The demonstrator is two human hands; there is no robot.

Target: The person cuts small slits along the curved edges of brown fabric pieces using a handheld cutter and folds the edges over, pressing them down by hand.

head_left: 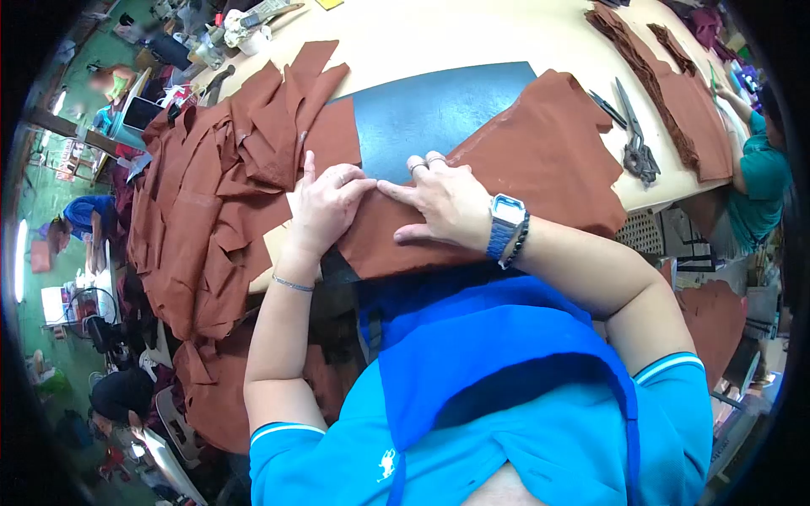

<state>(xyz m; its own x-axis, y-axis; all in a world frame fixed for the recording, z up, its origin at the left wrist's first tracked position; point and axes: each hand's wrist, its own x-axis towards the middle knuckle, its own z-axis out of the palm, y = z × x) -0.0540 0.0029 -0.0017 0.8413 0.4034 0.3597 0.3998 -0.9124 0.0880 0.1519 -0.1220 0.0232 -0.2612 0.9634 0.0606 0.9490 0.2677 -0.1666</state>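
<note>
A reddish-brown sheet of fabric or thin leather point(540, 160) lies in front of me, partly over a dark, smooth board point(439, 105). My left hand point(327, 209) is at the sheet's left part, its thumb and index finger pinched together at the surface and the little finger raised. What sits inside the pinch is too small to make out. Fingers spread, my right hand point(443, 201) rests flat on the sheet, its index fingertip close to the left fingertips. A big heap of matching brown pieces point(202, 194) lies left of my left hand.
Large dark scissors point(637, 143) and a slim dark tool point(607, 110) lie to the right on the pale table point(413, 38). More brown strips point(666, 93) are beyond them, near a person in teal point(759, 185). Jars and brushes point(249, 29) stand at the far left.
</note>
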